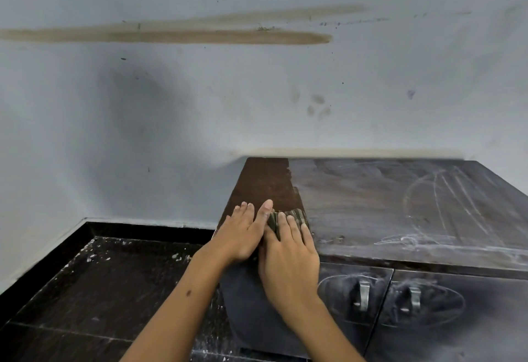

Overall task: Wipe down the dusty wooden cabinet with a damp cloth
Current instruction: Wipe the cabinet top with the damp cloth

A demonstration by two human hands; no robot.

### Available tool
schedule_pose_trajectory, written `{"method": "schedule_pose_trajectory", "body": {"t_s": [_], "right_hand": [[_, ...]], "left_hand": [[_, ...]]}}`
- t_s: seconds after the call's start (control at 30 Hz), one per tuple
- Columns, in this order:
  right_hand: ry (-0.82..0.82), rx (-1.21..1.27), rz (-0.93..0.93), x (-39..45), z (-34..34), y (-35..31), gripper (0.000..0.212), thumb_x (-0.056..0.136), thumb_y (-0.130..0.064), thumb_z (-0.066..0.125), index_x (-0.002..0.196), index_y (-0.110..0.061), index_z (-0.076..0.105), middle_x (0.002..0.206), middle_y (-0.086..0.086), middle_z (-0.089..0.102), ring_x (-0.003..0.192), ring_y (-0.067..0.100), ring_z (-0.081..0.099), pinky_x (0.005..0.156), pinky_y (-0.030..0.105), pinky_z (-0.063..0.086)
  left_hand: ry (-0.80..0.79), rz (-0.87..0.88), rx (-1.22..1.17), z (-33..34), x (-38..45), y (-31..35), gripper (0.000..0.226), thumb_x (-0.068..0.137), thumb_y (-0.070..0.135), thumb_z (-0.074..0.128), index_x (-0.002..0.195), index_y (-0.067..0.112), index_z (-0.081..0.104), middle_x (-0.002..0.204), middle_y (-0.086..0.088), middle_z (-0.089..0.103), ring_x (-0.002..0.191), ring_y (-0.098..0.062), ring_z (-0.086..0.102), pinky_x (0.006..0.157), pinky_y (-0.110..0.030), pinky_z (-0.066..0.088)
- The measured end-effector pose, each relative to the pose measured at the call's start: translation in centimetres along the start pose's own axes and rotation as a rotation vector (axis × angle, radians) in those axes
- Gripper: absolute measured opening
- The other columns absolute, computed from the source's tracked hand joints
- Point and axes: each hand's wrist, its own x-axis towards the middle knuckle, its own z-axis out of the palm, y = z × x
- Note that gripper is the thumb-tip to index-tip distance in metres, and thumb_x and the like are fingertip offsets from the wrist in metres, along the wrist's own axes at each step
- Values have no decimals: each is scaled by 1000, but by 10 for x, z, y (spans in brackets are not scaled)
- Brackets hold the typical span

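The cloth (288, 218) is small, folded and striped, and it lies on the top of the cabinet (400, 207), near the left front corner. It looks soft and light, and being damp it should slide well but could bunch up, so a flat press from above is the best hold. The right hand (290, 258) presses on it with straight fingers that point to about 12 o'clock. The left hand (243, 233) lies flat just beside it at 9 o'clock, fingers straight, thumb touching the cloth's edge, holding nothing. The cloth's long side seems to run from 9 to 3 o'clock, but fingers hide part of it. The cabinet is heavy and stiff and will not move. Its long way runs 9 to 3 o'clock along the wall (200, 90). A dark clean strip (263, 181) runs toward 12 o'clock from the hands. The top toward 3 o'clock is grey with dust. Two dusty doors with metal handles (363, 294) face front. The dark floor (100, 290) at 8 o'clock has white specks.
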Motion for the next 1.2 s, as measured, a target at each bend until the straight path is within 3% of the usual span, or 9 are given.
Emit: {"method": "schedule_pose_trajectory", "body": {"t_s": [0.17,0.3,0.6,0.8,0.93,1.07,1.2], "right_hand": [[-193,12,-72,40,-8,4,53,99,-32,35,149,-23,23,158,9,13,147,22,9,119,40,6],[-291,-2,-34,64,-7,-5,52,102,-31,30,151,-20,19,159,11,9,147,23,4,119,42,5],[48,40,28,-11,-20,28,41,95,-33,38,131,-29,55,147,3,42,139,15,33,117,34,15],[-133,34,0,25,-16,17,49,101,-30,25,149,-19,26,158,11,14,146,23,9,119,41,3],[-176,69,-44,37,-19,19,46,101,-32,27,144,-21,37,157,8,20,146,19,13,119,37,6],[-20,80,-36,0,-17,32,44,99,-35,29,139,-28,46,153,1,31,143,13,24,118,33,8],[-21,89,21,-1,-18,35,44,100,-33,27,141,-28,42,155,1,27,144,14,19,118,33,5]], "left_hand": [[72,54,-112,-9,-10,10,76,90,63,8,151,18,10,159,-2,3,145,-11,-2,116,-33,-4],[78,69,-185,-7,-22,9,62,95,56,12,150,25,11,158,2,6,145,-9,-1,117,-32,-3],[144,77,11,14,-19,-6,55,102,39,20,149,11,16,159,-2,8,145,-10,0,115,-26,-3],[148,84,89,25,-19,-7,53,102,36,19,149,10,18,158,-3,8,145,-11,-1,114,-26,-5],[170,67,102,23,-17,-3,51,103,34,20,148,10,21,158,-4,12,146,-13,2,115,-28,-3],[189,82,121,19,-8,0,53,102,36,18,149,11,19,158,-3,10,146,-12,1,115,-28,-3],[142,85,107,25,-6,0,55,101,39,17,149,12,18,158,-3,10,146,-12,1,115,-29,-3]]}}
